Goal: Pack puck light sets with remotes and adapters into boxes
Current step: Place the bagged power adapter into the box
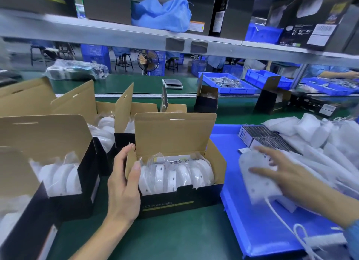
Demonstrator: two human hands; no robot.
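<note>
The counter (174, 238) is green, with a blue tray (252, 221) on its right side and open boxes along the left. The middle box (174, 199), black outside and brown inside, stands with its lid up and a row of bagged white pucks (174, 174) on edge inside. More boxes (64, 182) to the left are filled the same way. On the tray lie a stack of remotes (260, 135), a heap of white bagged parts (320, 135) and a white foam-wrapped adapter (258, 178) with its cord (279, 217) trailing toward the near edge.

The adapter looks light, its wrap soft and a little slippery; taking it across the body, not by the cord, seems safest. The pucks are probably rigid plastic in slick bags, and the box is stiff card.

The left hand (124, 184) clasps the box's left end, thumb hooked over the wall. The right hand (281, 172) lies spread on the adapter, fingers fairly straight, not closed around it.
</note>
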